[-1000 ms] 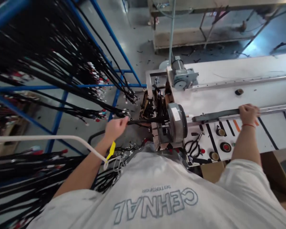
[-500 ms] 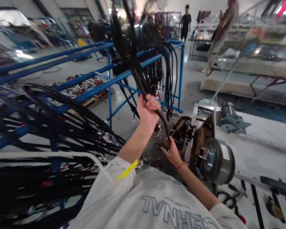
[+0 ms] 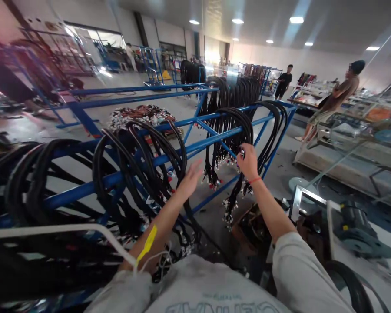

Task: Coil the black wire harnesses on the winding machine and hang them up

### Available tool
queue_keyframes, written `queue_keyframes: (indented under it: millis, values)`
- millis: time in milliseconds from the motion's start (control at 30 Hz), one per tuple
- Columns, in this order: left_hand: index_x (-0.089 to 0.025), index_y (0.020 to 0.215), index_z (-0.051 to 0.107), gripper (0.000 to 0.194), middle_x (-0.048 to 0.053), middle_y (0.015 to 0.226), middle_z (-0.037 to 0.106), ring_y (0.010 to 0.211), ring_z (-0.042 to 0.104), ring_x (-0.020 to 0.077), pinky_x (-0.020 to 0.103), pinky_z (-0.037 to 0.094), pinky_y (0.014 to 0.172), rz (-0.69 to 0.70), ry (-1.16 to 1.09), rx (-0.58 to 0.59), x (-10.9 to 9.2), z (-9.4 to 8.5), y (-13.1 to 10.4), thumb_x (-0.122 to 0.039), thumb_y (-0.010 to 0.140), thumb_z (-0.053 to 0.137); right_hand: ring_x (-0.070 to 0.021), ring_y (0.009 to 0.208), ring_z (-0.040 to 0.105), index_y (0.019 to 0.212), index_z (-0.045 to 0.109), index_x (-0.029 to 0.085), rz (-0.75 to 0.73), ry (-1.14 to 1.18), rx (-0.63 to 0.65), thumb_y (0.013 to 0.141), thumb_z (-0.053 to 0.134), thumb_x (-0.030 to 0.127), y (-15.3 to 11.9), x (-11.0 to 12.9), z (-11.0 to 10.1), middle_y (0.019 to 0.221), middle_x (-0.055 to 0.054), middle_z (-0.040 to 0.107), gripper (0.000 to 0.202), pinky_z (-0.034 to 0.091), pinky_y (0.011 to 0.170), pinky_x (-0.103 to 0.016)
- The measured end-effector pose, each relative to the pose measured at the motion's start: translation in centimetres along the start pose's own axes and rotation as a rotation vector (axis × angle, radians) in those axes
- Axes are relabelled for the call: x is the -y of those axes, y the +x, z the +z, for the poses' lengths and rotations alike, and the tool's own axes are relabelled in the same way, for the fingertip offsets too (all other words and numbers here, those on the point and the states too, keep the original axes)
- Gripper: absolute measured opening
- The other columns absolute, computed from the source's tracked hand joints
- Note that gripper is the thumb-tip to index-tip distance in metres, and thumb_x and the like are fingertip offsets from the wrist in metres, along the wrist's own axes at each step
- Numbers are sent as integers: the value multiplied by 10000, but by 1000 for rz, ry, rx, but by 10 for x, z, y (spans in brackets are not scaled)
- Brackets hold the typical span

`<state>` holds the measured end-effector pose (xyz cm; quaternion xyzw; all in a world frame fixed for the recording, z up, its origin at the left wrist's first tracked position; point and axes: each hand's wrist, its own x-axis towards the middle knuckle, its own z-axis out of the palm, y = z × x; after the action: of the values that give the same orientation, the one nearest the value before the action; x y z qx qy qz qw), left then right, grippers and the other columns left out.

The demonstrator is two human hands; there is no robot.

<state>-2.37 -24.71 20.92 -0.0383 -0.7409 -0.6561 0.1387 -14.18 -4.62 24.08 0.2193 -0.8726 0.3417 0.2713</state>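
Observation:
Black wiring harnesses [image 3: 237, 114] with small white connectors at their ends hang folded over a blue metal rail [image 3: 211, 140]. My right hand [image 3: 248, 161] has its fingers curled round the hanging part of this bundle, just below the rail. What lies inside the curl is partly hidden by the fingers. Off to the left, my left hand [image 3: 191, 179] is open, its fingers stretched out and slightly blurred. Beside it hangs another looped black harness [image 3: 182, 163], and no held object shows in that hand.
More harness loops [image 3: 109, 161] crowd the rack on my left. A white tube [image 3: 68, 229] crosses at lower left. Machinery with a motor [image 3: 353, 221] stands at right. Two people, one standing [image 3: 283, 82] and one leaning [image 3: 340, 93], are beyond. Connectors lie piled [image 3: 140, 115] behind the rail.
My left hand has let go of the black harness and moved lower left. My right hand has risen from the harness's lower part to the rail. The view has swung up and left.

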Motion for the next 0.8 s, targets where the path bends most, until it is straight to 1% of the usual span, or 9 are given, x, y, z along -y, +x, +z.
queue_keyframes:
  millis: [33,100,200,333,433,533,600,700,800]
  values:
    - [-231,1289,556,516,88,1444,488,1410,349,291,461,273,1176,6,61,-4,6,-7,4,-532,871,523,-289,1119,534,1069,591,132,136,-111,-35,885,554,221,17,-19,5,1191,-197,545,208,441,955,-433]
    - [-250,1321,531,519,74,1470,462,1425,325,270,438,243,1192,49,125,46,12,-18,4,-524,880,516,-295,1036,581,1068,569,94,314,-302,23,922,537,246,42,-50,9,1143,-224,558,212,475,869,-416]
    - [-267,1319,533,488,70,1477,458,1418,338,264,438,258,1183,100,115,113,10,-27,-5,-529,913,466,-284,940,629,1126,525,74,360,-457,218,962,489,236,66,-71,0,1033,-213,615,233,483,805,-386]
    - [-257,1260,579,447,81,1461,472,1399,368,261,424,255,1181,157,95,147,2,-26,-13,-529,919,481,-290,930,637,1090,540,83,338,-522,261,855,640,251,83,-56,-21,921,-168,642,306,485,798,-361]
    - [-246,1245,593,461,92,1447,486,1397,370,265,420,237,1187,187,90,101,3,-23,-11,-550,912,496,-225,891,623,892,590,135,131,-187,301,909,541,309,76,-23,-19,800,-69,604,181,482,746,-290]
    - [-238,1252,589,523,94,1414,520,1384,389,261,416,269,1172,175,28,-13,7,-18,-9,-611,926,421,-127,720,579,852,572,170,24,392,335,979,407,397,40,14,2,684,14,500,308,433,610,-201]
    - [-241,1272,571,572,92,1411,524,1377,401,261,409,328,1137,142,-66,-59,12,-10,-5,-651,925,374,-90,581,499,798,543,187,100,656,336,974,417,473,-2,32,22,615,38,436,359,367,507,-169]
    - [-258,1279,544,543,87,1388,545,1313,479,246,366,431,1041,42,-276,-29,17,14,7,-637,899,466,-84,452,355,646,449,214,359,752,296,947,446,558,-89,41,44,512,42,375,457,275,407,-192]
    - [-227,1169,589,432,82,1102,674,975,655,190,298,529,824,-130,-586,81,10,42,27,-555,891,554,-108,460,367,577,419,221,461,665,328,924,475,561,-194,28,40,491,28,388,490,312,420,-222]
